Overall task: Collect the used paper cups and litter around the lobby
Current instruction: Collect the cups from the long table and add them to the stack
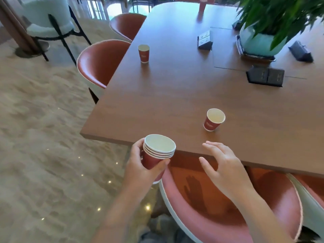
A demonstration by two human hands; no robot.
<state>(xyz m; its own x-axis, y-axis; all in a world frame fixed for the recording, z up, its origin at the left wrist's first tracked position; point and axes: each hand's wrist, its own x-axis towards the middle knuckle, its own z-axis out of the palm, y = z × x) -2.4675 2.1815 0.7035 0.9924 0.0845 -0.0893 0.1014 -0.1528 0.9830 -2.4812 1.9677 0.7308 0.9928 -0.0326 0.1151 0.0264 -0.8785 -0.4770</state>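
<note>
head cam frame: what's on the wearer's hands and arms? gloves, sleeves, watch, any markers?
Nothing worn. The left hand and right hand are bare: no gloves, rings or tracking markers show. The left forearm and right forearm are uncovered to the frame edge, with no sleeve, watch, band or cable in view.

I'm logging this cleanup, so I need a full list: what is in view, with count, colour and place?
stack of cups: one, red, in left hand
near cup: one, red, on table by right hand
far cup: one, red, table's left side
table: one, brown, centre
red chairs: at least four, round table
white chair: one, top left
plant: one, green, on table, right
socket boxes: at least three, black, near plant
left hand: grips stack
right hand: open, at table's near edge
</note>
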